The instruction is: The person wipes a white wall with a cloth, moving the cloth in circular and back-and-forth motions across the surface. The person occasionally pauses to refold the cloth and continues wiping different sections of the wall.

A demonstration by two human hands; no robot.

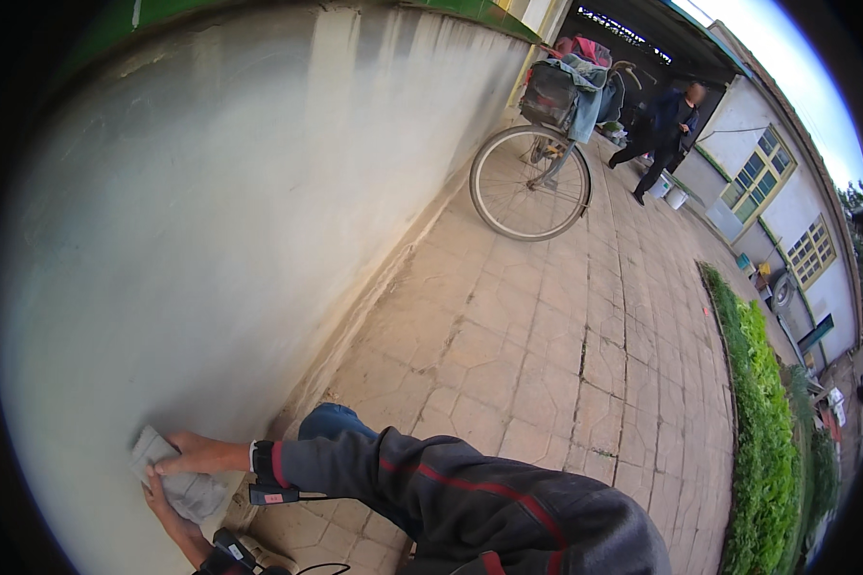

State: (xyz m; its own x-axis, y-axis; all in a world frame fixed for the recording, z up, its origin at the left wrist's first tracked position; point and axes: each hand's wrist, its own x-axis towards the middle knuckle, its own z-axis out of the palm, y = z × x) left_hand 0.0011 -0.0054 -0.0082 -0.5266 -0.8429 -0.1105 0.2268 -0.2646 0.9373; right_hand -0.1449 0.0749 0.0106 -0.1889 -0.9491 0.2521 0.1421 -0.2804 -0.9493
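Observation:
Low on the pale painted wall [208, 237], a folded light-grey cloth or sheet [194, 494] lies between my two hands and against the wall. My right hand [201, 454], coming from a dark grey sleeve with red piping, grips its upper edge, thumb and fingers pressed on it. My left hand [169, 514] holds it from below and the left, its fingers partly hidden behind the material. Both wrists carry black straps with small devices and cables. My bent knee in blue cloth shows beside the wall's foot.
Paving slabs [503, 359] stretch beside the wall. A bicycle [532, 183] loaded with bags and clothing stands further along. Beyond it a person [665, 136] in dark clothes is on foot near white buckets [674, 195]. A green hedge [759, 402] and a building with yellow-framed windows [759, 175] lie right.

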